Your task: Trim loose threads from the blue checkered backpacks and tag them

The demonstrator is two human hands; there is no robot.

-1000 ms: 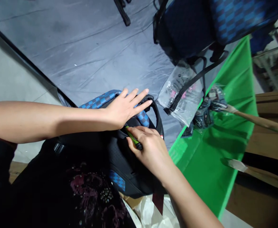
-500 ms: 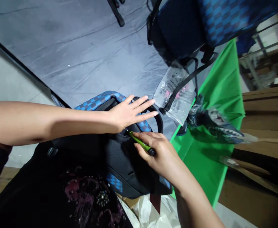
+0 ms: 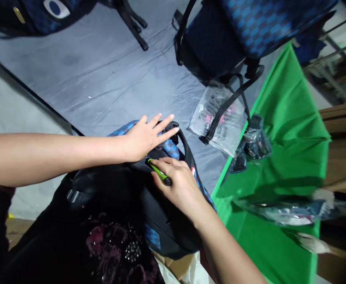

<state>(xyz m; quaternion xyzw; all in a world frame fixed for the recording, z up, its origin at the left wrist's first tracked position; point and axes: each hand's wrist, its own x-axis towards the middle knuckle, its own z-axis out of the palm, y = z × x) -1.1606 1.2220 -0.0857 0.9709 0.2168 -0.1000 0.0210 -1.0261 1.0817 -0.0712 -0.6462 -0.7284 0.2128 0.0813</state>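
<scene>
A black backpack (image 3: 149, 213) with blue checkered trim rests against my lap at the centre. My left hand (image 3: 146, 136) lies flat on its top by the carry handle (image 3: 187, 148), fingers stretched out. Just below it, my right hand (image 3: 177, 183) is closed around a thin green tool with a black end (image 3: 160, 174), whose tip touches the backpack's top edge under my left palm.
A grey sheet (image 3: 101, 79) covers the surface ahead and a green cloth (image 3: 282, 130) lies to the right. A clear plastic bag (image 3: 217, 118), a second blue checkered backpack (image 3: 234, 31) with straps, and small dark packets (image 3: 254, 144) sit beyond. A blurred wrapped item (image 3: 291, 211) crosses at right.
The view tilted upward, showing another bag at the top left. Both hands stay on the backpack's top. The wrapped item at right moved lower and toward me.
</scene>
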